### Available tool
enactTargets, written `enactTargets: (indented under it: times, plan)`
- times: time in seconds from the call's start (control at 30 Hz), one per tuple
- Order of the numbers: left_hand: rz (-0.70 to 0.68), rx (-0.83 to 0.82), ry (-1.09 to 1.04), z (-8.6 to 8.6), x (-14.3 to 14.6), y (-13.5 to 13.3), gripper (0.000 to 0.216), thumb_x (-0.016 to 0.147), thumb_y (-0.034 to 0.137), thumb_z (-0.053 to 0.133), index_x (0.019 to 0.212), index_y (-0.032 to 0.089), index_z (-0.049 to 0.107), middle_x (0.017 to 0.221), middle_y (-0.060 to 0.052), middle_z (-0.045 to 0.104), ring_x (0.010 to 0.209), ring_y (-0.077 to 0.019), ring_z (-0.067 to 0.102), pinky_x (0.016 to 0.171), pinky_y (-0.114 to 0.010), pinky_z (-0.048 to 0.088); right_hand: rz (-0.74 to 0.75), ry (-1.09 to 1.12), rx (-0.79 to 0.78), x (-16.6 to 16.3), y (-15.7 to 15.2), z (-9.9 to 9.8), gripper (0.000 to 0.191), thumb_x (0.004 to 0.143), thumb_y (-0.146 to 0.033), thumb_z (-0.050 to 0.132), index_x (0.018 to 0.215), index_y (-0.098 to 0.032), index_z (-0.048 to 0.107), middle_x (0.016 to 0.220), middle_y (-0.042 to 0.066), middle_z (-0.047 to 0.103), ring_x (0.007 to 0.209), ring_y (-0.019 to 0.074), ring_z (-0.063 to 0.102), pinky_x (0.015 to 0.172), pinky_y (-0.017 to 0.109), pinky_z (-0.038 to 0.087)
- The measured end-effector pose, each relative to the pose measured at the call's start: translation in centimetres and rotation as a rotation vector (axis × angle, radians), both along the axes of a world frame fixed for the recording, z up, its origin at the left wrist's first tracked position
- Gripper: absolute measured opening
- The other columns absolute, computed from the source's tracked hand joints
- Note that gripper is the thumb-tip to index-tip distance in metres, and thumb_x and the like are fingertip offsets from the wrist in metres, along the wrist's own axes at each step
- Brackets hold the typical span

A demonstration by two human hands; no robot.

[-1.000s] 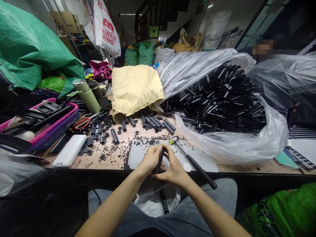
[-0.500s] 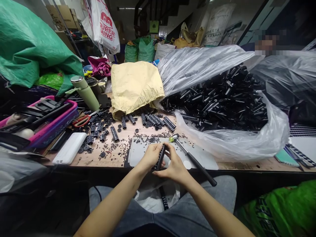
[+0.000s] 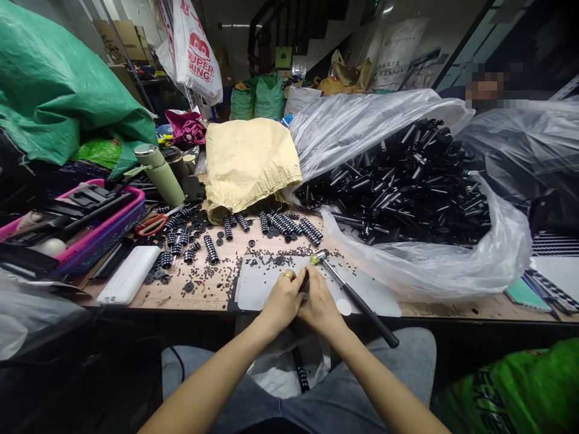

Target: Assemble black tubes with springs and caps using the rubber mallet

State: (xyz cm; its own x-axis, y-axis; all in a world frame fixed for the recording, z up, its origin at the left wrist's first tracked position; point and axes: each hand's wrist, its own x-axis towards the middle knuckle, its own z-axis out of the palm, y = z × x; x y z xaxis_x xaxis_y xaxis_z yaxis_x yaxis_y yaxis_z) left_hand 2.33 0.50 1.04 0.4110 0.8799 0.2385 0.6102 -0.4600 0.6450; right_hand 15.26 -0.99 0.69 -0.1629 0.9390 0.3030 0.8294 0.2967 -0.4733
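My left hand (image 3: 281,300) and my right hand (image 3: 319,303) are pressed together at the table's front edge, both closed round a short black rod (image 3: 304,282) whose top shows between the fingers. A ring sits on my left hand. The hands hover over a white mat (image 3: 253,283) dotted with small black beads. A small hammer (image 3: 353,296) with a black handle lies on the mat just right of my right hand. Ribbed black rods (image 3: 289,224) lie in a row beyond the mat.
A clear bag of black tubes (image 3: 407,187) fills the right of the table. A yellow sack (image 3: 248,160), a green flask (image 3: 159,175), red scissors (image 3: 151,224), a white power bank (image 3: 129,275) and a pink basket (image 3: 90,235) stand left. A white bag (image 3: 289,367) hangs under the edge. A person sits far right.
My hands have closed together round the black rod, which earlier stood long and slanted between them; now only its top shows.
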Motion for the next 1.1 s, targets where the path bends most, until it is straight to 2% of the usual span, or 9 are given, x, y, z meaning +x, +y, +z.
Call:
enactTargets:
  times: [0.1,0.2,0.3,0.4,0.53,0.6,0.73,0.93,1.1]
  plan:
    - [-0.091,0.189,0.243,-0.7,-1.1,0.2,0.04,0.082,0.006,0.036,0.12,0.015,0.045,0.093,-0.01,0.053,0.086,-0.0179,0.051,0.074,-0.032,0.044,-0.21,-0.258,-0.041,3.4,0.0,0.3,0.053,0.072,-0.036,0.054,0.117,-0.012,0.039,0.116,0.019,0.047,0.11,0.0323,0.043,0.084,0.048,0.04]
    - [-0.124,0.348,0.421,-0.8,-2.1,0.4,0.037,0.083,0.008,0.036,0.118,0.016,0.046,0.094,-0.009,0.055,0.084,-0.0186,0.051,0.071,-0.034,0.041,-0.426,-0.441,-0.159,7.0,-0.5,1.4,0.026,0.082,-0.037,0.04,0.086,-0.014,0.052,0.087,0.016,0.058,0.086,0.0309,0.055,0.067,0.042,0.043]
    - [-0.097,0.411,0.5,-0.6,-2.5,0.3,0.036,0.084,0.01,0.037,0.118,0.016,0.045,0.094,-0.009,0.057,0.085,-0.0185,0.051,0.071,-0.035,0.039,-0.359,-0.257,-0.254,8.1,-2.0,2.6,0.031,0.087,-0.041,0.028,0.075,-0.019,0.047,0.065,0.006,0.058,0.061,0.021,0.057,0.055,0.03,0.041]
    - [-0.084,0.417,0.523,-0.6,-2.5,0.3,0.037,0.083,0.009,0.038,0.119,0.016,0.044,0.097,-0.009,0.057,0.088,-0.0184,0.051,0.076,-0.037,0.037,-0.286,-0.027,-0.22,7.1,-4.1,3.0,0.036,0.088,-0.044,0.019,0.077,-0.022,0.045,0.058,0.001,0.055,0.053,0.0165,0.055,0.052,0.025,0.039]
    - [-0.055,0.399,0.557,-0.8,-1.8,-0.1,0.037,0.084,0.01,0.035,0.12,0.014,0.043,0.102,-0.01,0.058,0.096,-0.0193,0.05,0.084,-0.04,0.035,-0.249,-0.143,-0.333,5.5,-5.3,3.2,0.036,0.087,-0.045,0.02,0.07,-0.023,0.042,0.05,-0.001,0.052,0.047,0.0178,0.054,0.046,0.025,0.034]
    - [-0.017,0.387,0.558,-1.0,-0.8,-0.7,0.037,0.086,0.019,0.035,0.122,0.011,0.041,0.112,-0.013,0.055,0.107,-0.0216,0.046,0.091,-0.043,0.032,-0.229,-0.149,-0.34,4.9,-5.3,4.2,0.036,0.087,-0.045,0.02,0.068,-0.023,0.041,0.049,-0.001,0.052,0.047,0.018,0.054,0.046,0.025,0.034]
    - [0.005,0.36,0.509,-2.0,1.3,-2.0,0.066,0.083,0.048,0.033,0.129,0.002,0.029,0.134,-0.021,0.033,0.127,-0.0284,0.022,0.101,-0.046,0.02,-0.165,0.028,-0.175,2.6,-5.3,6.3,0.036,0.089,-0.042,0.016,0.074,-0.023,0.042,0.055,0.0,0.054,0.047,0.0153,0.054,0.048,0.024,0.037]
    - [-0.023,0.348,0.465,-3.4,1.6,-0.8,0.048,0.083,0.02,0.031,0.128,0.004,0.031,0.129,-0.018,0.04,0.121,-0.025,0.035,0.098,-0.041,0.03,0.061,-0.25,-0.327,-0.9,-5.0,4.5,0.034,0.089,-0.037,0.022,0.078,-0.021,0.05,0.06,0.002,0.062,0.052,0.0174,0.059,0.045,0.024,0.03]
    - [0.016,0.18,0.336,-1.6,1.9,-1.1,0.033,0.081,0.009,0.033,0.11,0.012,0.05,0.092,-0.012,0.058,0.089,-0.0225,0.053,0.074,-0.036,0.045,-0.162,-0.285,-0.315,2.0,-2.7,4.7,0.038,0.09,-0.042,0.015,0.076,-0.023,0.045,0.06,0.002,0.062,0.056,0.0197,0.06,0.046,0.025,0.03]
